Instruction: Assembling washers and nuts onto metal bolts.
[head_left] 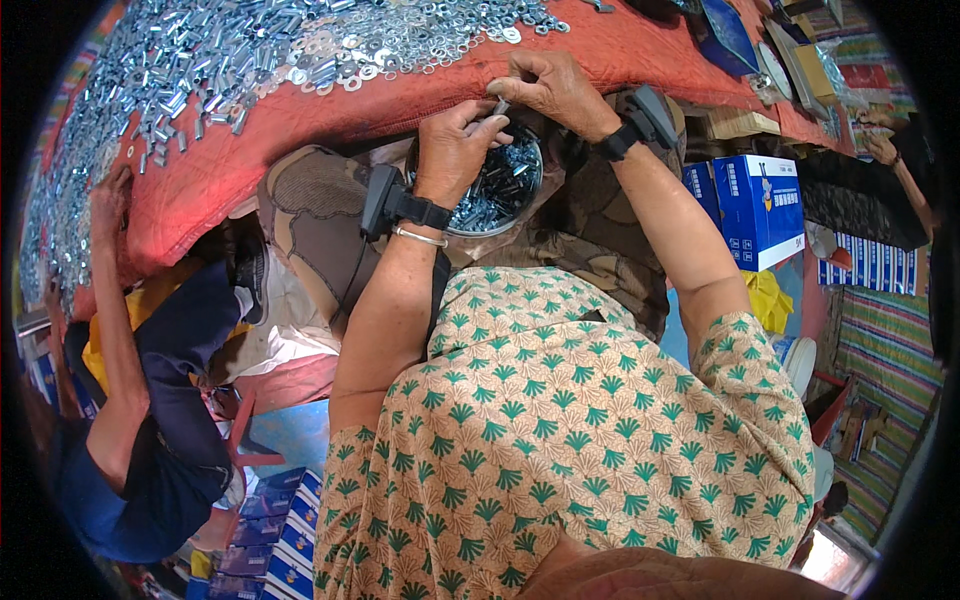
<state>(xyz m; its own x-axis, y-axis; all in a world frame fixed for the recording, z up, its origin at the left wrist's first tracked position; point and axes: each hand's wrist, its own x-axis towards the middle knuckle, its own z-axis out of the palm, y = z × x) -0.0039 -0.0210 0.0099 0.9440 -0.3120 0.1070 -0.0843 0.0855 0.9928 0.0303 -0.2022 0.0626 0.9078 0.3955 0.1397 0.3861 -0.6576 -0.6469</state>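
Observation:
My left hand (450, 150) and my right hand (550, 88) come together over a round bucket (541, 186), between my knees and the table edge. Fingers of both hands pinch a small grey metal piece (501, 104); its exact kind is too small to make out. Beneath them the bucket holds many shiny metal fasteners (508, 180), partly hidden by my left hand. On the red-covered table (215, 185) just beyond lie heaped metal sleeves (190, 75) and flat washers (350, 68).
At left, a co-worker's arm (118, 330) reaches to the table. Blue-and-white cartons (760, 210) stand at right, near a yellow bag (768, 300). More boxes (265, 530) are stacked at lower left. A blue tray (722, 38) sits at the table's far right.

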